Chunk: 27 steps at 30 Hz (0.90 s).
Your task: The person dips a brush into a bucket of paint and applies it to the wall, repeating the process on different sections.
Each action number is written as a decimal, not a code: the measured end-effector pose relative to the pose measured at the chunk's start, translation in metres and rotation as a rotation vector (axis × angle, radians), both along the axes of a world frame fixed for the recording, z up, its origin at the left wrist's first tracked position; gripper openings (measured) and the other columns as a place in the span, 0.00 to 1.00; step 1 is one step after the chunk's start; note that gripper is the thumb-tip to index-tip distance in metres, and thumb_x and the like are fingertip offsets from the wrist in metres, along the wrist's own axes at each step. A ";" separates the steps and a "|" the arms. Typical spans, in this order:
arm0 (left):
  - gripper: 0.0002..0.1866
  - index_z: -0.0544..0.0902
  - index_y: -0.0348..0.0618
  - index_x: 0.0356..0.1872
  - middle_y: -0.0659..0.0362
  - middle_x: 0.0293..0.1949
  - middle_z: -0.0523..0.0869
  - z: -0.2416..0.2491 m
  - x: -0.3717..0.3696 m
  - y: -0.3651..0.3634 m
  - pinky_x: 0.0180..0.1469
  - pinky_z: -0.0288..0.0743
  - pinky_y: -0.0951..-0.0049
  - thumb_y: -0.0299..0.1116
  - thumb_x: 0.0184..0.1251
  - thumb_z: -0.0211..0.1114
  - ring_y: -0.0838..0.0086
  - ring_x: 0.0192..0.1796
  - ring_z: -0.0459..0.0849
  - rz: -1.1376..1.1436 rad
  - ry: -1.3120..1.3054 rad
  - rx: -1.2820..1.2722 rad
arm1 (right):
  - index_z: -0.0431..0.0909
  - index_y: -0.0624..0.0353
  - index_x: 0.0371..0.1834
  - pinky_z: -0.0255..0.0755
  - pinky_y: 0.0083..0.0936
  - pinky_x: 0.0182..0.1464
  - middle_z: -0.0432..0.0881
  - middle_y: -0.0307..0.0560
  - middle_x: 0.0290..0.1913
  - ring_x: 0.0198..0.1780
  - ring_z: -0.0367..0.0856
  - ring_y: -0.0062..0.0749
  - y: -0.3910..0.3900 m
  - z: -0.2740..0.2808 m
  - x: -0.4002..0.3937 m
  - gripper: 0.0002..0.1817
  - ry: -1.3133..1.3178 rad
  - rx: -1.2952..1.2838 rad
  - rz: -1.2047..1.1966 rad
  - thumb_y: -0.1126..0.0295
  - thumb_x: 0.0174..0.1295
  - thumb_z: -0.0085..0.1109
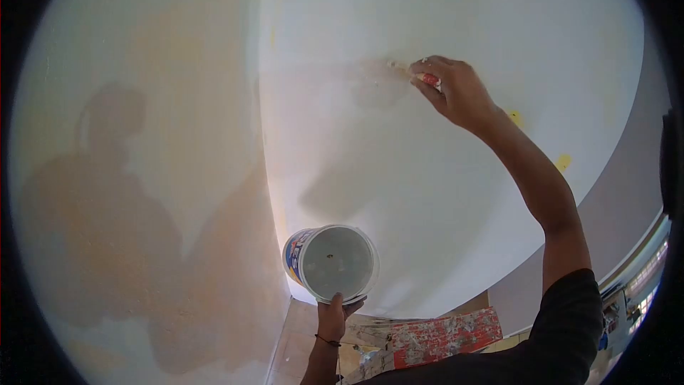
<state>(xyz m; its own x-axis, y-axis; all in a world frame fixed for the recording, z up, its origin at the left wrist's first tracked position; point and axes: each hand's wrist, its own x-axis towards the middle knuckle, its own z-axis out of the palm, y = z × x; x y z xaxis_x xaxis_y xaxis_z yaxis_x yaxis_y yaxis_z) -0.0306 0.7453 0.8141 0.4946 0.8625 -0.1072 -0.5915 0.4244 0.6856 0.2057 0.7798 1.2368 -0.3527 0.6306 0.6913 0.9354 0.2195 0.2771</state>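
Observation:
My right hand [456, 93] is raised to the white wall [442, 171], its fingers closed around a paintbrush [430, 80] with a red patch on its handle. The brush's pale tip points left, right at the wall, where a faint darker smear runs toward the corner. Low in the view, my left hand [333, 321] grips a white bucket [375, 264] by its near rim, thumb over the edge. The bucket is tilted toward me, showing a grey-white inside with a small dark speck. Printed lettering on a blue label shows at its left side.
At left, another wall [142, 36] with peach-toned patches carries my shadow and meets the white wall at a vertical corner. A red, paint-spattered board [445, 339] lies below, close to my body. Yellow spots [514, 117] mark the white wall. Window light shows at the far right.

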 end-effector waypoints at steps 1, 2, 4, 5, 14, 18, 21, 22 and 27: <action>0.25 0.57 0.27 0.68 0.37 0.58 0.76 0.001 0.000 0.001 0.51 0.90 0.53 0.26 0.73 0.46 0.42 0.51 0.86 0.002 -0.001 0.000 | 0.82 0.61 0.46 0.78 0.37 0.41 0.86 0.53 0.41 0.38 0.84 0.48 0.002 0.005 0.000 0.09 -0.094 0.106 0.009 0.72 0.64 0.65; 0.26 0.56 0.28 0.69 0.37 0.58 0.77 0.002 0.001 0.001 0.50 0.90 0.54 0.25 0.72 0.46 0.43 0.50 0.87 0.007 -0.011 -0.029 | 0.81 0.58 0.49 0.80 0.34 0.44 0.86 0.47 0.47 0.44 0.85 0.44 0.005 0.008 0.004 0.12 -0.215 0.159 0.032 0.73 0.63 0.65; 0.27 0.55 0.28 0.69 0.37 0.58 0.77 0.004 0.001 0.001 0.49 0.90 0.55 0.24 0.71 0.46 0.44 0.49 0.87 0.012 -0.024 -0.059 | 0.81 0.57 0.50 0.81 0.33 0.46 0.85 0.43 0.51 0.48 0.84 0.42 0.009 0.015 0.005 0.14 -0.324 0.145 0.040 0.74 0.62 0.65; 0.26 0.55 0.28 0.69 0.37 0.57 0.77 0.004 0.001 0.001 0.49 0.90 0.55 0.24 0.71 0.46 0.44 0.49 0.87 0.008 -0.026 -0.041 | 0.80 0.55 0.51 0.82 0.32 0.48 0.84 0.39 0.56 0.53 0.83 0.39 0.008 0.017 0.005 0.15 -0.431 0.132 0.040 0.74 0.60 0.65; 0.25 0.56 0.26 0.68 0.37 0.59 0.75 0.009 -0.002 -0.001 0.53 0.89 0.52 0.27 0.73 0.46 0.41 0.52 0.85 -0.020 0.010 0.022 | 0.81 0.53 0.47 0.81 0.31 0.56 0.82 0.34 0.60 0.64 0.76 0.37 0.012 0.007 0.017 0.10 -0.694 -0.180 -0.099 0.75 0.63 0.61; 0.26 0.58 0.25 0.67 0.38 0.56 0.77 0.005 -0.002 0.000 0.52 0.89 0.53 0.28 0.73 0.47 0.43 0.51 0.86 -0.012 0.003 0.028 | 0.82 0.52 0.43 0.81 0.28 0.57 0.82 0.33 0.58 0.64 0.76 0.36 -0.026 0.001 0.034 0.06 -0.670 -0.288 -0.196 0.73 0.64 0.61; 0.26 0.59 0.24 0.66 0.37 0.56 0.78 0.002 -0.003 0.001 0.51 0.89 0.53 0.30 0.73 0.48 0.43 0.51 0.86 -0.040 -0.005 0.039 | 0.83 0.51 0.46 0.80 0.29 0.58 0.82 0.33 0.59 0.64 0.76 0.37 -0.075 -0.009 0.044 0.09 -0.511 -0.341 -0.285 0.71 0.63 0.64; 0.26 0.59 0.24 0.66 0.37 0.56 0.78 0.002 -0.003 0.000 0.51 0.89 0.53 0.30 0.73 0.48 0.43 0.51 0.86 -0.069 -0.002 0.049 | 0.84 0.51 0.49 0.79 0.30 0.60 0.83 0.33 0.59 0.63 0.77 0.37 -0.090 -0.016 0.056 0.12 -0.457 -0.330 -0.224 0.71 0.62 0.66; 0.26 0.60 0.25 0.66 0.37 0.54 0.80 0.003 0.000 0.000 0.49 0.89 0.51 0.30 0.71 0.49 0.43 0.49 0.87 0.005 -0.005 0.056 | 0.84 0.59 0.43 0.82 0.33 0.48 0.87 0.45 0.47 0.47 0.86 0.40 -0.164 -0.074 0.072 0.09 -0.119 -0.204 -0.134 0.75 0.59 0.68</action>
